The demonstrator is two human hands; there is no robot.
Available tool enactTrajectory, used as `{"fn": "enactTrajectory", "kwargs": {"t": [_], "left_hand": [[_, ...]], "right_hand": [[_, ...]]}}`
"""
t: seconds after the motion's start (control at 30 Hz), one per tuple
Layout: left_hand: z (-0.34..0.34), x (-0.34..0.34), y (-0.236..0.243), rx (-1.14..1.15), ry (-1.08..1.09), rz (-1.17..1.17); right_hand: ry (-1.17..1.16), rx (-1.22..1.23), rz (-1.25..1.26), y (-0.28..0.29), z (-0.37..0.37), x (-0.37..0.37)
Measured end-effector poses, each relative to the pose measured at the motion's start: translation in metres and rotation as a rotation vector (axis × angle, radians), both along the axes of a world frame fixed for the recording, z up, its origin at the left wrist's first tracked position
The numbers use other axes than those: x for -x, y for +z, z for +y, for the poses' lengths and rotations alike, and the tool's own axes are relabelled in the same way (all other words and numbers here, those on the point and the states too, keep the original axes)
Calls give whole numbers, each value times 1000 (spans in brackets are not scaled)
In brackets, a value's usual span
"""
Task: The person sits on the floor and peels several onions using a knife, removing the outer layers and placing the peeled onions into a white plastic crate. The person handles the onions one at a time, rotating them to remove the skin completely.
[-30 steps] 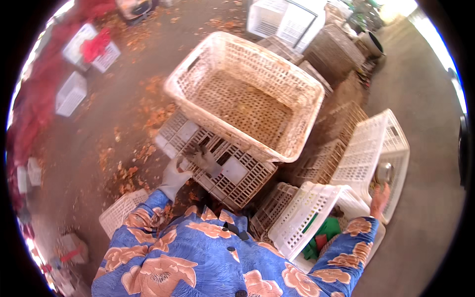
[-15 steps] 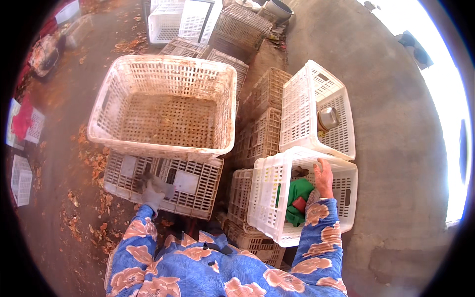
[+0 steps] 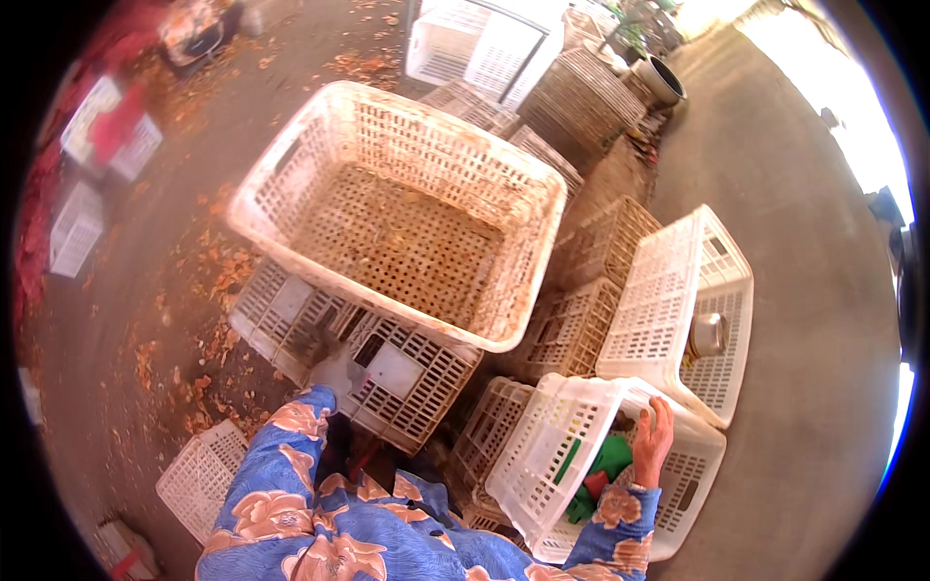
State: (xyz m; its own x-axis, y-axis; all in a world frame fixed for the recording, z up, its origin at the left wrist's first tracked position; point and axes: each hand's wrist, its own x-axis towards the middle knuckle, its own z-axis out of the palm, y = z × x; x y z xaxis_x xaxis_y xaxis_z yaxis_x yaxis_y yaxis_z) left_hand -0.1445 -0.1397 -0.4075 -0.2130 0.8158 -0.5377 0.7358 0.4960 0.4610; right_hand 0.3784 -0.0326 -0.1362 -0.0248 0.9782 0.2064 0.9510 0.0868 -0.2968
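My right hand (image 3: pixel 653 443) is bare, its fingers stretched out over the far rim of a white plastic crate (image 3: pixel 699 447) tilted on its side. Inside this crate, beside my wrist, lie a green cloth (image 3: pixel 612 453) and a small red thing (image 3: pixel 595 483). My left hand (image 3: pixel 336 372), in a pale grey glove, is over the closed lattice crate (image 3: pixel 426 399) in front of me. Motion blurs its fingers, so I cannot make out a hold. Just beyond it sits a large, dirty white basket (image 3: pixel 407 247) with an open top.
Behind the tilted crate another white crate (image 3: pixel 731 373) holds a metal pot (image 3: pixel 708 334). Brown-stained crates (image 3: pixel 572 324) stand between it and the large basket. More white crates (image 3: pixel 484 48) are at the back. Dry leaves (image 3: pixel 228 271) litter the floor at left.
My view has swung left, so the crates appear tilted and shifted right. My right hand stays at the white crate's rim; my left hand stays over the lattice crate.
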Motion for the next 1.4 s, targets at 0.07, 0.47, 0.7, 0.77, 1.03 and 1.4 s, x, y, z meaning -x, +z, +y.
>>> {"fn": "enactTrajectory", "kwargs": {"t": [0.07, 0.47, 0.7, 0.77, 1.03, 1.4], "left_hand": [[14, 5, 0, 233, -95, 33], [-45, 99, 25, -103, 81, -236], [-140, 238, 108, -409, 417, -559], [-157, 276, 154, -441, 456, -557], [-181, 378, 193, -551, 443, -513], [-114, 554, 200, -537, 405, -437]], "right_hand": [[24, 0, -9, 3, -2, 16], [213, 33, 98, 11, -72, 247], [539, 288, 346, -32, -92, 474], [672, 370, 350, -36, -99, 540], [950, 870, 664, -80, -117, 730], [1085, 1222, 879, -106, -63, 926]]}}
